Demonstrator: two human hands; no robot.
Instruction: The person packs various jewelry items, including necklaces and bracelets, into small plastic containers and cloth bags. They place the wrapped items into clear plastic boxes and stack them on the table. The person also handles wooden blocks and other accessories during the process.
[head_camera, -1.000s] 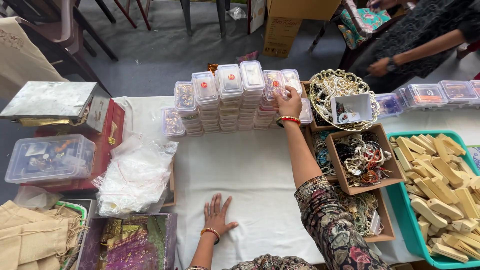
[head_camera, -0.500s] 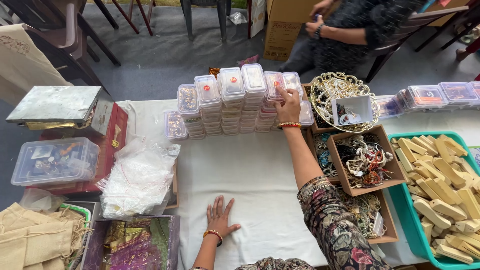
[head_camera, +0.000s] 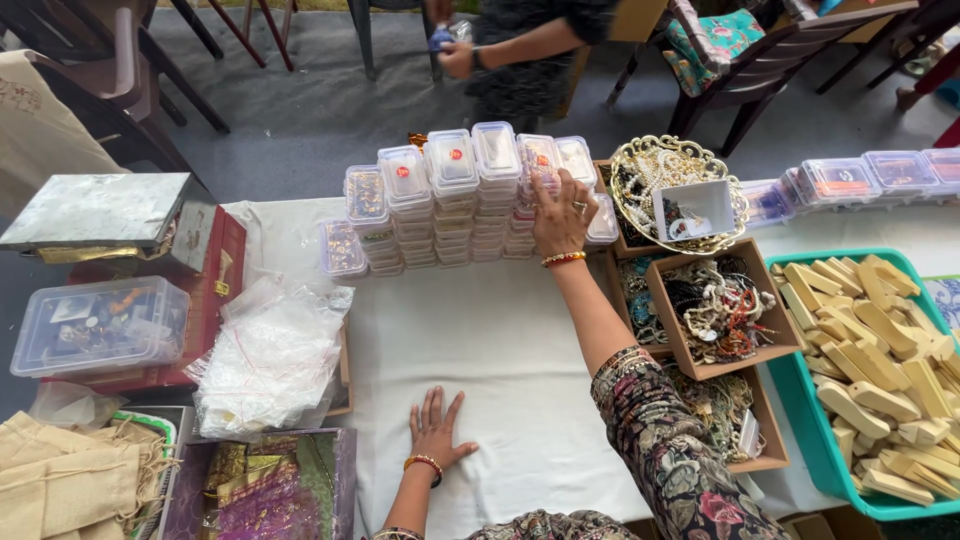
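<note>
Both hands are out over the white tablecloth (head_camera: 500, 330) in the head view. Left hand (head_camera: 436, 432) lies flat on the cloth, palm down with fingers spread, gripping nothing; an orange bangle sits at its wrist. Right hand (head_camera: 562, 215) reaches forward to the stacked clear plastic boxes (head_camera: 450, 200), its fingers loosely curved and pressed against the right-hand end of the stacks; it touches the boxes rather than closing around any one of them. These stacks stand in rows at the far edge of the cloth, several high, some lids marked with a small red sticker. Just right of them a gold filigree bowl (head_camera: 640, 160) holds beads and a small white box. Near that, cardboard trays of necklaces (head_camera: 715, 305) sit beside a teal tray of wooden pieces (head_camera: 880, 350). On the left lie crumpled clear plastic bags (head_camera: 270, 360), a lidded clear bin (head_camera: 95, 325) and a silver-topped box (head_camera: 95, 210). Beyond the table another person's hands (head_camera: 455, 55) hold something small that is too blurred to identify
</note>
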